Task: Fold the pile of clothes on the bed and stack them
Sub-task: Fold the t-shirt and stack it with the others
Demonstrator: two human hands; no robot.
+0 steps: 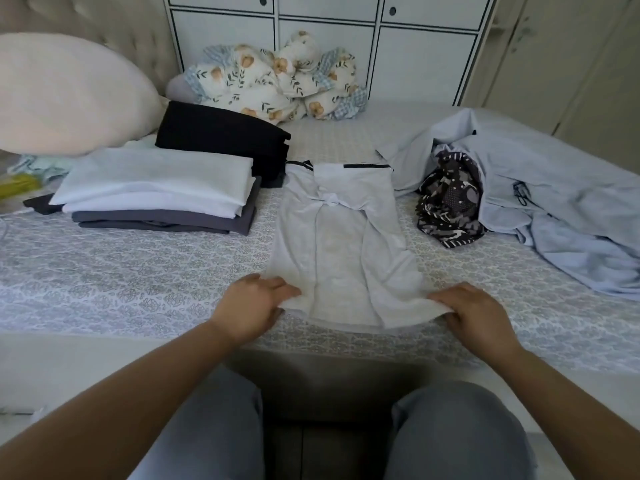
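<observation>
Head view: pale grey garment with dark-trimmed top edge (341, 237) spread flat on patterned grey bedspread (138, 282), sides folded inward, near hem at the bed's front edge. Left hand (254, 306) pinching the hem's left corner; right hand (476, 313) pinching the right corner. Left of the garment, folded stack of white cloths over dark grey ones (157, 194), with folded black clothing (221, 136) just behind. Right of it, unfolded heap: light blue fabric (540, 188) around a black-and-white patterned piece (448, 202). Floral bundle (277, 77) by the white cabinet (329, 39).
</observation>
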